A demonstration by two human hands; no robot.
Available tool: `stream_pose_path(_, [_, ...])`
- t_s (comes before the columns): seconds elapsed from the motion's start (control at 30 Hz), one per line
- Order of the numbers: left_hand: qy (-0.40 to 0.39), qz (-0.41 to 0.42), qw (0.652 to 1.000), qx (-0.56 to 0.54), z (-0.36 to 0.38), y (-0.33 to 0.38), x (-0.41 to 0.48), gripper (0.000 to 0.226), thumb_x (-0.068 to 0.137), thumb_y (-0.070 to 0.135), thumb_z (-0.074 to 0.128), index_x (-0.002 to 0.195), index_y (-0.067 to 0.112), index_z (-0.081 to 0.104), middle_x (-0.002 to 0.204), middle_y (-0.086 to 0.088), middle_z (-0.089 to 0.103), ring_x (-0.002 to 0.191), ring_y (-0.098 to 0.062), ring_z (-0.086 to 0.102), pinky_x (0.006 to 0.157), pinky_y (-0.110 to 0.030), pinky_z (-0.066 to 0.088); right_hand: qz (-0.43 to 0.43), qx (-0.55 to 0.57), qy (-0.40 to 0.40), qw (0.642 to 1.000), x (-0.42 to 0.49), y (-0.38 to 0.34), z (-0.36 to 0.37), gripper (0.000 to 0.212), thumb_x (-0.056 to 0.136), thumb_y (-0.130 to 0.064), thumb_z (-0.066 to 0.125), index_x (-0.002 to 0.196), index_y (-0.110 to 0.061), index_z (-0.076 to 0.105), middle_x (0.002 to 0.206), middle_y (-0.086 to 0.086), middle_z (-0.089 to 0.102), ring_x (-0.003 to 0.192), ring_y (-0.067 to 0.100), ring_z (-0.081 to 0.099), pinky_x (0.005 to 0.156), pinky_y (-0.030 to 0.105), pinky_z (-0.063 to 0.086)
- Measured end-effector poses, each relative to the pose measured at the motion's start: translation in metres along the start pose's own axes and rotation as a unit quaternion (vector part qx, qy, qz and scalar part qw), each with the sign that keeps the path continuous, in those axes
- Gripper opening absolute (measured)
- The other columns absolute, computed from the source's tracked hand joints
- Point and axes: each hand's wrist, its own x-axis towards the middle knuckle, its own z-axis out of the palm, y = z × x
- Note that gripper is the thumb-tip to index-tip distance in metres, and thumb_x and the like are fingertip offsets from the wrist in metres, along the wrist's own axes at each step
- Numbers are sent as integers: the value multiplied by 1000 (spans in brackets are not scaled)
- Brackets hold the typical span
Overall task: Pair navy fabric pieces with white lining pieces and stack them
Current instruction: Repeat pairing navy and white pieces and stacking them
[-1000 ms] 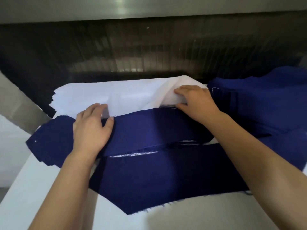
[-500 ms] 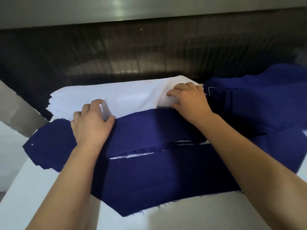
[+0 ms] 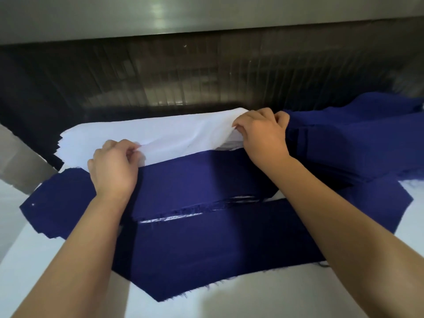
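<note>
The white table (image 3: 252, 301) fills the lower frame. Across its centre lies a long navy piece (image 3: 218, 249), a second navy strip (image 3: 195, 180) overlapping its upper edge, and a navy heap (image 3: 355, 138) sits at the right. Above them is the white lining stack (image 3: 96, 138). Its top lining sheet (image 3: 183, 131) is lifted along the lower edge: the left hand (image 3: 113, 167) and right hand (image 3: 261, 134) each pinch it, 1 at each end. Sheet and navy strip both run left to right, the strip directly below the grip, so a short, level pull toward the lower frame should pair them.
</note>
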Motion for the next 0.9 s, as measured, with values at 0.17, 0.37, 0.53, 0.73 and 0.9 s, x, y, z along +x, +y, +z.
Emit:
stream_pose_path(0.17, [23, 1, 1000, 8, -21, 7, -2, 19, 94, 23, 57, 107, 13, 67, 134, -10, 41, 126, -38, 27, 101, -42, 19, 2, 1, 42, 999, -7, 9, -17, 26, 90, -8, 55, 107, -24, 66, 126, -2, 54, 120, 26, 35, 87, 35, 13])
stream_pose_path(0.37, [25, 66, 997, -10, -54, 21, -3, 20, 96, 28, 54, 105, 13, 64, 113, -1, 55, 128, -25, 26, 100, -43, 18, 16, 77, 96, 992, -23, 19, -36, 22, 87, 1, 55, 98, -11, 68, 121, 5, 57, 118, 30, 40, 85, 34, 25])
stream_pose_path(0.53, [1, 111, 991, -70, -70, 33, -11, 16, 98, 29, 49, 97, 16, 58, 80, 4, 50, 79, -5, 21, 88, -38, 21, 35, 205, 149, 967, -48, 29, -50, 22, 89, 5, 45, 94, -2, 66, 126, 11, 55, 121, 26, 43, 96, 18, 29])
stream_pose_path(0.73, [-101, 147, 974, -141, -75, 45, -27, 16, 94, 37, 54, 87, 22, 56, 70, -7, 59, 67, -23, 54, 61, -33, 40, 35, 277, 153, 948, -92, 55, -62, 21, 86, 10, 49, 89, -3, 64, 114, 6, 60, 109, 19, 51, 93, 16, 35])
stream_pose_path(0.9, [-192, 125, 953, -199, -73, 46, -51, 15, 90, 32, 62, 79, 22, 60, 59, -5, 59, 52, -8, 47, 54, -18, 38, -17, 292, 76, 953, -130, 75, -64, 25, 78, 19, 52, 82, -2, 65, 96, 0, 60, 91, 19, 59, 85, 13, 43])
